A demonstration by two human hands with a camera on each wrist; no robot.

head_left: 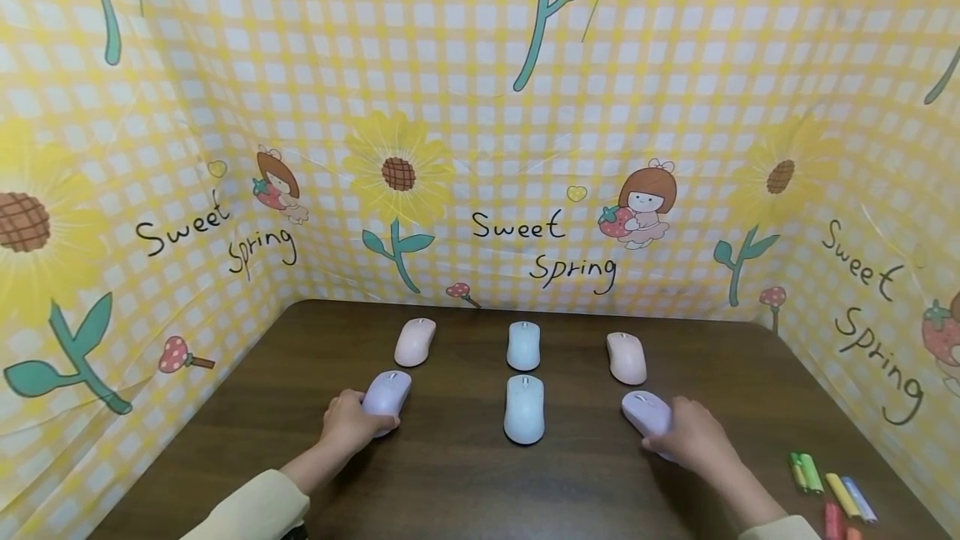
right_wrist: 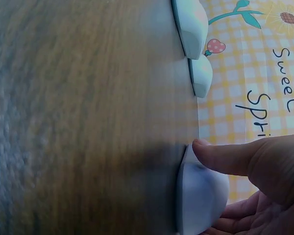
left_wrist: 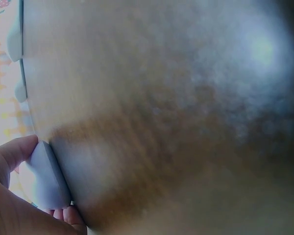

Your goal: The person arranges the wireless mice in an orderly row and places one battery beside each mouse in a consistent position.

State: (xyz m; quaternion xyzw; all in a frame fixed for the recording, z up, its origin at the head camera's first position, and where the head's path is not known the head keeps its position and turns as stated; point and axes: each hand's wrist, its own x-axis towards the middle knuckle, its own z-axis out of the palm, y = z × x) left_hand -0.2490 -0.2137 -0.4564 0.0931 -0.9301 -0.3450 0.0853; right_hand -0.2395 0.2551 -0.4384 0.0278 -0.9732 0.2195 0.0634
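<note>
My left hand (head_left: 349,423) grips a lilac computer mouse (head_left: 388,394) by its sides, thumb on the right, at the left of the table. On the other side my right hand (head_left: 693,433) holds a second lilac mouse (head_left: 647,412), which is turned with its front toward the upper left. Both wrist views show thumb and fingers on opposite sides of the held mouse. Just behind the left one lies a pink mouse (head_left: 416,342); another pink mouse (head_left: 627,358) lies behind the right one. Two light blue mice, a nearer one (head_left: 524,410) and a farther one (head_left: 523,346), line up between the hands.
Several batteries in green (head_left: 810,473), yellow (head_left: 843,495), blue and red lie at the right front of the dark wooden table (head_left: 450,486). A yellow checked cloth (head_left: 480,132) with sunflower prints hangs behind and along both sides.
</note>
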